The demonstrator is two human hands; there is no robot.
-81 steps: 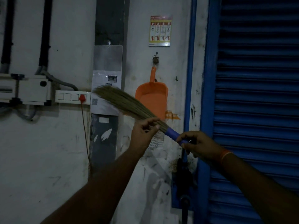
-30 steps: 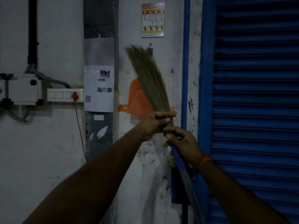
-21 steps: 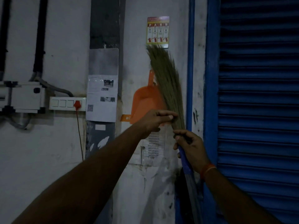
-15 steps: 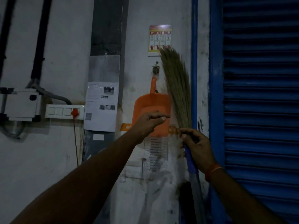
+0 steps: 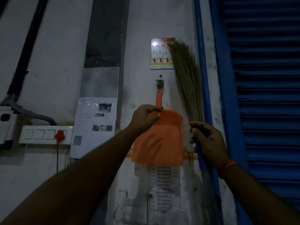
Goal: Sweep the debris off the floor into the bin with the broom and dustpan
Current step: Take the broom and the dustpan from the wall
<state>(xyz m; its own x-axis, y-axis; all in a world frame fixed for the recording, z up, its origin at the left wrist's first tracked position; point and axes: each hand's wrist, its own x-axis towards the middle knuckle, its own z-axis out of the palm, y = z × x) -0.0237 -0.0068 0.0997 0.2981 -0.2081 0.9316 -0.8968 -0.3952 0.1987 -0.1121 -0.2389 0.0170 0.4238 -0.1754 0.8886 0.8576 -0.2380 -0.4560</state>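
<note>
While the left hand [image 5: 144, 118] reaches the hanging dustpan [image 5: 159, 138], its curled fingers sit at the base of the upright handle, directly ahead; whether they grip it cannot be told. Just right, the right hand [image 5: 207, 142] grips the broom [image 5: 188, 75], bristles upward.
</note>
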